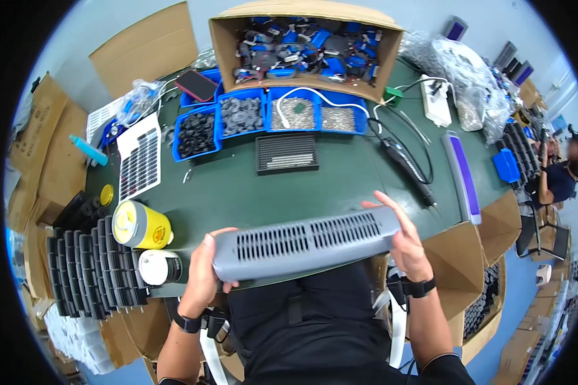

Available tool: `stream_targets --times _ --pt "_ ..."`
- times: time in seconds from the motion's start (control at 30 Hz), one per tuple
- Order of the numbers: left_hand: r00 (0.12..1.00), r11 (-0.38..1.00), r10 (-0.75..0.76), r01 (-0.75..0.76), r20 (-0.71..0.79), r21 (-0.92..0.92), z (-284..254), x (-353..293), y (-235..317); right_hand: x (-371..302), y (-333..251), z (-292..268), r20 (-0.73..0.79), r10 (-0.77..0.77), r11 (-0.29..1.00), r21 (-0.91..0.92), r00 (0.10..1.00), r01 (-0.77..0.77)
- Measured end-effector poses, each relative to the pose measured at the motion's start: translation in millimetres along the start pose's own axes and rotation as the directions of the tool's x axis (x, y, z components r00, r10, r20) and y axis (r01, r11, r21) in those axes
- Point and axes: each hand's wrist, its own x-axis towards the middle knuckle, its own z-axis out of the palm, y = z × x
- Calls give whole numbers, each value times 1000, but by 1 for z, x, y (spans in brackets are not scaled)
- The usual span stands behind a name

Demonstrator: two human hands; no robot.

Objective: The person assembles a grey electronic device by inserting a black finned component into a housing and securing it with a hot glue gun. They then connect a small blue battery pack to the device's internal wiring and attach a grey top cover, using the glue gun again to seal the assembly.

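Observation:
Both hands hold a long grey plastic housing (276, 264) with two groups of slots in its upper face, level above the table's near edge. My left hand (202, 273) is closed round its left end, thumb uppermost. At the other end, my right hand (406, 247) grips the housing with its thumb and lower fingers, while the upper fingers stretch past the far edge. A black electric screwdriver (402, 163) lies beyond my right hand. Farther back sits a black tray (288, 169) with rows of small metal pieces.
Blue bins (196, 156) of small parts line the back below a cardboard box (305, 8) of wired parts. A yellow-and-grey container (151, 226) and white tub (160, 267) stand left beside stacked black parts (87, 269). A purple-topped unit (462, 176) lies right. Another person (559, 179) sits far right.

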Motion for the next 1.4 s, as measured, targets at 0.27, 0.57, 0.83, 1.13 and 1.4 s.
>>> stream_targets --times 0.27,0.57,0.83,1.13,1.4 --pt "977 974 -209 203 -52 -102 13 19 -19 -5 -12 14 -249 97 990 -74 964 -118" --pt "984 975 -175 169 -26 -144 7 15 -23 2 -17 28 -306 166 978 -73 937 -197" --pt "987 980 -157 153 -27 -128 8 13 -23 -1 -13 23 -268 137 985 -68 953 -161" --pt "989 983 -146 142 -18 -119 8 14 -23 -1 -13 18 -241 146 984 -65 959 -166" --pt "988 981 -153 148 -27 -128 8 15 -24 -1 -16 22 -254 152 984 -56 955 -171"
